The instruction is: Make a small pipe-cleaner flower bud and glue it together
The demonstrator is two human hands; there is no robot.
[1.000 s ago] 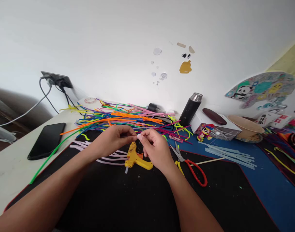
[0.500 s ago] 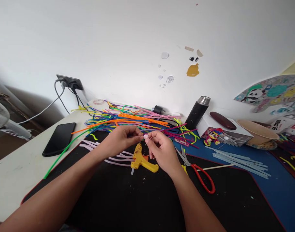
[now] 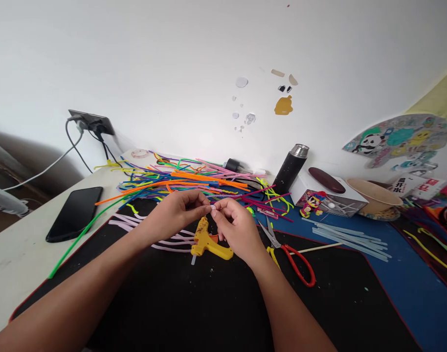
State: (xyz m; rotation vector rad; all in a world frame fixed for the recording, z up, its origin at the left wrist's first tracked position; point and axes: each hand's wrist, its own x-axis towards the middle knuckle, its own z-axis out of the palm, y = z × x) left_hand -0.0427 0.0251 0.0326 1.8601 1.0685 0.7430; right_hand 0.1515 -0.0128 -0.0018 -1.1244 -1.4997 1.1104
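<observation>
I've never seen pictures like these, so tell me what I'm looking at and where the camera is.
There's no machine here: everything is seen from one camera worn on a person's head, looking forward and down at their bare left hand and right hand. Their fingers pinch a whitish piece, too small to identify. A yellow glue gun lies below them in view on a black mat, with red-handled scissors to its right. Colorful craft stems are heaped behind, and a phone lies at left.

Glue gun (image 3: 206, 240) on the mat (image 3: 172, 308) between phone (image 3: 75, 215), left, and scissors (image 3: 279, 245), right; flask (image 3: 289, 170) farther back.
</observation>
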